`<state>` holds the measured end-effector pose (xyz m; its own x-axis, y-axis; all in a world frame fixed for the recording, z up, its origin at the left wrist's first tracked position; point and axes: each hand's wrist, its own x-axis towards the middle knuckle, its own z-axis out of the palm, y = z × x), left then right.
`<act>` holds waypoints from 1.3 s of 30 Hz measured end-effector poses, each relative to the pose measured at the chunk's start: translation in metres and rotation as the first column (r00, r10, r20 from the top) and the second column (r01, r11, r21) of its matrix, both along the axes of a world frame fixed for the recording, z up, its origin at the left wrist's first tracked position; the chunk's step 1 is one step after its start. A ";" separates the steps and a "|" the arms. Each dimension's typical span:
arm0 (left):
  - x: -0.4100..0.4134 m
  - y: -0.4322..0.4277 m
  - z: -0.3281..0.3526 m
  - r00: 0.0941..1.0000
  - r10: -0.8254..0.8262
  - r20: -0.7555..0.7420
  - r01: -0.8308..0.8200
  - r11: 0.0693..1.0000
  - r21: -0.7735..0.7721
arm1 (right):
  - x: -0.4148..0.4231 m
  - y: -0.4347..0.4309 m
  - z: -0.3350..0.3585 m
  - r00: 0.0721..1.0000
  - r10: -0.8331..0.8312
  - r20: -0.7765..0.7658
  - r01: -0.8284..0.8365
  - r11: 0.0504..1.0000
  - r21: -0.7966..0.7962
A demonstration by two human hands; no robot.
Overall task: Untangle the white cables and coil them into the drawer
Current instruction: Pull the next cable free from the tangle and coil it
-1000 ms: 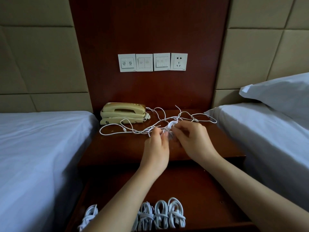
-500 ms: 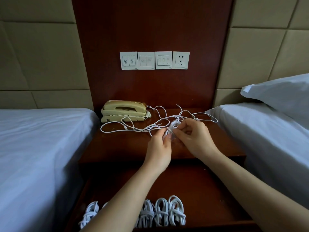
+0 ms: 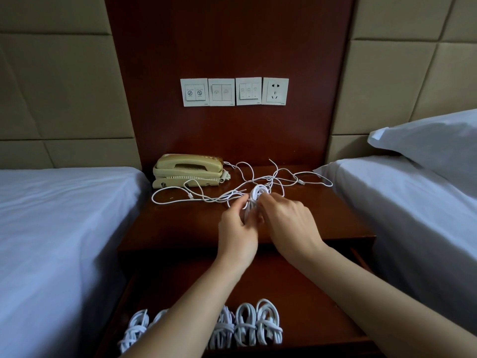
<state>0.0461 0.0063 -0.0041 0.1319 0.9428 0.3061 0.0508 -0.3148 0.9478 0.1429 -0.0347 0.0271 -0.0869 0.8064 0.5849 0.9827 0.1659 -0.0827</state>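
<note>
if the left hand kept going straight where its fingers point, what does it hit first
The left hand pinches the coil, shared with the right hand. Past that, pointing away and slightly right, it would likely meet the loose cables on the nightstand; depth is unclear.

I'm in a hotel room: two white-sheeted beds (image 3: pixel 56 228) flank my nightstand (image 3: pixel 180 223), with a beige telephone (image 3: pixel 188 170) below a switch panel (image 3: pixel 233 92) at centre.

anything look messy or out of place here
Only the loose white cables: they sprawl tangled across the nightstand top, from in front of the phone toward the right bed. The left hand and right hand hold a part-wound coil. Coiled bundles in the drawer sit neatly.
</note>
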 end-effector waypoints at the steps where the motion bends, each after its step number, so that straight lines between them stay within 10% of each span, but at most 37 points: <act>1: 0.000 0.000 0.000 1.000 0.002 0.002 -0.002 1.000 0.002 | 0.000 0.001 -0.001 1.000 0.000 0.018 0.000 1.000 0.015; 17: -0.001 0.003 0.005 0.994 -0.004 -0.106 0.009 0.999 0.047 | 0.013 0.014 -0.003 0.997 0.072 0.037 -0.075 0.992 0.101; 28: -0.008 0.000 0.007 0.992 -0.074 -0.106 0.077 0.997 0.017 | 0.030 0.026 -0.002 0.835 0.284 -0.471 -0.321 0.947 0.000; 32: -0.014 -0.001 0.019 0.973 -0.111 -0.203 0.133 0.986 0.101 | 0.038 0.019 0.005 0.646 0.337 -0.685 -0.473 0.881 -0.014; 39: -0.012 -0.002 0.019 0.976 -0.093 -0.195 0.114 0.989 0.095 | 0.028 0.022 -0.003 0.617 0.217 -0.756 -0.276 0.960 0.050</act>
<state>0.0338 0.0042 0.0148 0.2922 0.8849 0.3626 0.1882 -0.4250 0.8854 0.1712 -0.0127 0.0245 0.1548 0.8591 0.4878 0.4996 0.3579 -0.7888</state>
